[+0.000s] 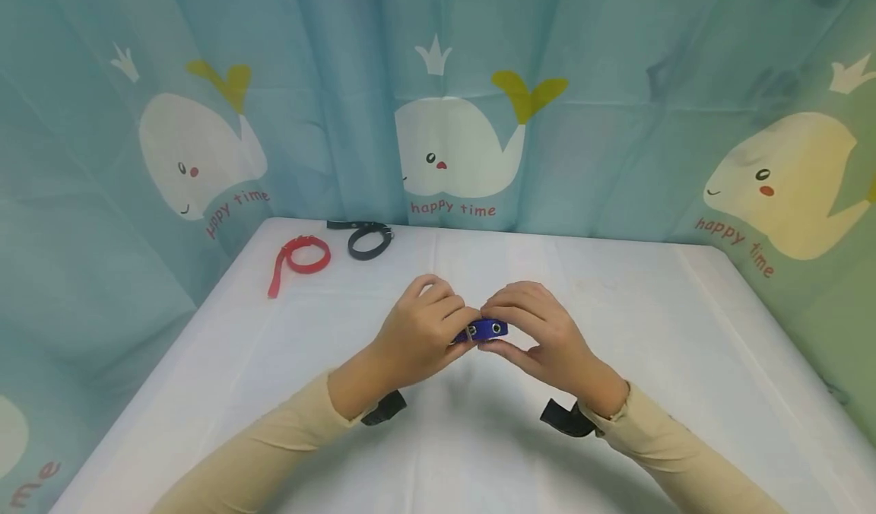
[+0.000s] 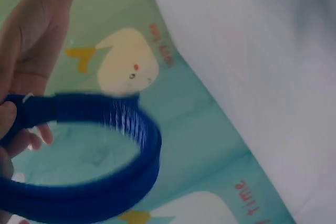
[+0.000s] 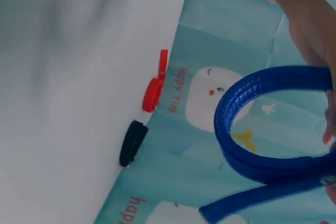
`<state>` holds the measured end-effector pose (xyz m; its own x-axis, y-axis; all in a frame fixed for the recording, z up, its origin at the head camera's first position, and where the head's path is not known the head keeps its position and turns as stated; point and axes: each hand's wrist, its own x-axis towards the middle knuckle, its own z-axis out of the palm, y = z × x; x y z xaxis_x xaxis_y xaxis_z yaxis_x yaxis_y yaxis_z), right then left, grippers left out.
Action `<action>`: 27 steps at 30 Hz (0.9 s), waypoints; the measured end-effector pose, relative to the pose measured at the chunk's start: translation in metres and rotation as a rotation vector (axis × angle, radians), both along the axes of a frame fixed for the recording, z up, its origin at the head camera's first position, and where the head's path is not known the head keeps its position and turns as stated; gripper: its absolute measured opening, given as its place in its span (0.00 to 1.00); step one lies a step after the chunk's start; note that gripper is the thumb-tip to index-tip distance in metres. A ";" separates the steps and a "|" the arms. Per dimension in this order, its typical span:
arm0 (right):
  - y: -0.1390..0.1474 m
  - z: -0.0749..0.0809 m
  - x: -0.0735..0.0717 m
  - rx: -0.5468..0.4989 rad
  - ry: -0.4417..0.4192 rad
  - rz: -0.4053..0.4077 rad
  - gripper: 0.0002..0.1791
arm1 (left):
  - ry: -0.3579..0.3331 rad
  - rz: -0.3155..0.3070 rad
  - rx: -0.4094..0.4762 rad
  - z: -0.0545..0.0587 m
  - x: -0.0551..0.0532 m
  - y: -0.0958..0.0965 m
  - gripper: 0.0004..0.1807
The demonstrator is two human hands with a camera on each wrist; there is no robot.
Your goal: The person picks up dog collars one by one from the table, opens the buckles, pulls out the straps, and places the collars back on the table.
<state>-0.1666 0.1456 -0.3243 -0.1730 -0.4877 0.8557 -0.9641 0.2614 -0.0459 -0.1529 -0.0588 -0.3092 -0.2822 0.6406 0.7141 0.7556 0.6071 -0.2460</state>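
Observation:
A blue collar (image 1: 487,330) with a metal buckle and an eyelet is held up in front of me between both hands. My left hand (image 1: 426,330) pinches it beside the buckle, fingers curled. The right hand (image 1: 544,333) grips it from the other side between thumb and fingers. In the left wrist view the blue collar (image 2: 149,156) forms a wide loop. The right wrist view shows that collar (image 3: 226,124) looped too, with a loose strap end sticking out below. Fingers hide part of the buckle.
On the white table (image 1: 328,453), toward the back left, lie a coiled red collar (image 1: 308,264) and a coiled black collar (image 1: 369,248), each with a strap end extended. A blue-green curtain (image 1: 328,157) with whale prints hangs around the table.

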 end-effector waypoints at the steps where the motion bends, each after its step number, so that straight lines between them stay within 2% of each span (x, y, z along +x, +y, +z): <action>1: 0.000 0.001 0.001 0.001 0.022 -0.011 0.16 | -0.007 0.001 -0.003 0.001 0.001 0.000 0.13; 5: 0.002 0.004 0.001 -0.024 0.086 -0.060 0.16 | -0.110 0.013 0.017 0.005 0.005 -0.003 0.15; 8: 0.004 0.005 0.001 -0.026 0.076 -0.052 0.17 | -0.167 0.000 0.035 0.005 0.005 -0.006 0.14; 10: 0.003 0.005 0.001 -0.011 0.070 -0.041 0.18 | -0.144 -0.013 0.021 0.004 0.005 -0.006 0.13; 14: -0.002 0.007 0.002 0.012 0.103 -0.048 0.19 | -0.050 -0.016 0.001 0.002 0.005 -0.004 0.13; 18: -0.002 0.008 0.001 0.038 0.134 -0.057 0.17 | -0.022 -0.013 0.015 0.000 0.005 -0.005 0.14; 20: 0.002 0.008 0.000 0.071 0.095 -0.057 0.17 | -0.031 -0.018 0.035 -0.001 0.004 -0.007 0.14; 23: 0.012 0.005 -0.002 0.113 -0.019 -0.076 0.19 | -0.069 -0.038 0.101 -0.003 0.004 -0.010 0.13; 27: 0.022 0.003 -0.003 0.138 -0.120 -0.119 0.21 | -0.150 -0.056 0.135 -0.005 0.003 -0.012 0.15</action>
<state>-0.1698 0.1675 -0.3213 -0.3331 -0.5690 0.7519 -0.9159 0.3847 -0.1147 -0.1494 -0.0710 -0.3139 -0.3584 0.5598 0.7471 0.8114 0.5826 -0.0472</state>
